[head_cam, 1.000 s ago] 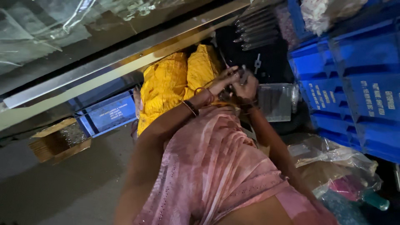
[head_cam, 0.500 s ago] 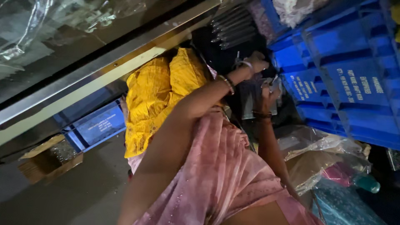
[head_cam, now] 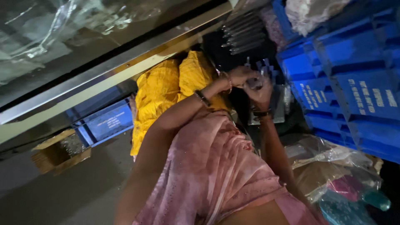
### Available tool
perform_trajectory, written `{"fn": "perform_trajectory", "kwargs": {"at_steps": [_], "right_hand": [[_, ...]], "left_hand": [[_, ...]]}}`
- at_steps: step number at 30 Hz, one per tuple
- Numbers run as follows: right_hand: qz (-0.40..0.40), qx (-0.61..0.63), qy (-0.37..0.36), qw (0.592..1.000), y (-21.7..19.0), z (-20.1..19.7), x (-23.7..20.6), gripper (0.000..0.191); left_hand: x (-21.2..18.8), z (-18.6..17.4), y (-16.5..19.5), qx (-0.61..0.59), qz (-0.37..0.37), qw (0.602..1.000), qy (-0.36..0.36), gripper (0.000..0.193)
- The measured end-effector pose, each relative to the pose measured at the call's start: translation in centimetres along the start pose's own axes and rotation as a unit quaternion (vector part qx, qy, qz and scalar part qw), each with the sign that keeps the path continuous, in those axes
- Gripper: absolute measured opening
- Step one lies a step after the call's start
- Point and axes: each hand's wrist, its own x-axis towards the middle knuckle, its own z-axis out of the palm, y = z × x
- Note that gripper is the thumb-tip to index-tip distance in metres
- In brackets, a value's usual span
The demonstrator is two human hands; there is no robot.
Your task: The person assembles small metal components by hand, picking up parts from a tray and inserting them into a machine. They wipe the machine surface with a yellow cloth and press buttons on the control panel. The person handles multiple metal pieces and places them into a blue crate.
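- My left hand and right hand meet over a small pale, shiny piece, fingers of both curled onto it; exact grip too blurred to tell.
- The piece sits between my hands, just above the clear plastic container, beside the blue crates.
- Yellow cloth bundle lies under my left forearm, against the metal rail.
- Progress, my judgement: piece is in hand, mid-handling, not set down anywhere yet.
- Cardboard box sits on the floor, well apart.
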Motion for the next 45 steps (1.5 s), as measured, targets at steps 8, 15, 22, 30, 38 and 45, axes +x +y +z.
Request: {"fn": "perform_trajectory", "kwargs": {"at_steps": [8,15,22,30,38,45], "right_hand": [[0.104,0.257,-0.237,0.931,0.5,4.0,-0.2,0.020],[0.046,0.174,-0.256,0.950,0.6,5.0,-0.7,0.013],[0.174,0.246,-0.054,0.952,0.6,3.4,1.3,0.032],[0.086,0.309,-0.150,0.935,-3.4,6.0,0.6,0.013],[0.213,0.472,-0.102,0.850,-2.0,7.0,-0.2,0.016],[0.038,0.194,-0.162,0.967,-4.3,5.2,1.7,0.041]], "left_hand": [[-8.4,-8.5,-3.4,0.234,0.077,0.968,0.056,0.048],[-10.9,-8.8,-3.7,0.153,0.218,0.962,0.066,0.040],[-13.0,-8.7,-1.0,0.162,0.196,0.955,0.150,0.036],[-14.5,-6.4,1.4,0.094,0.174,0.958,0.206,0.030],[-13.7,-6.1,-0.4,-0.002,0.199,0.965,0.172,0.034],[-13.9,-6.1,-0.6,-0.071,0.035,0.978,0.194,0.039]]}}
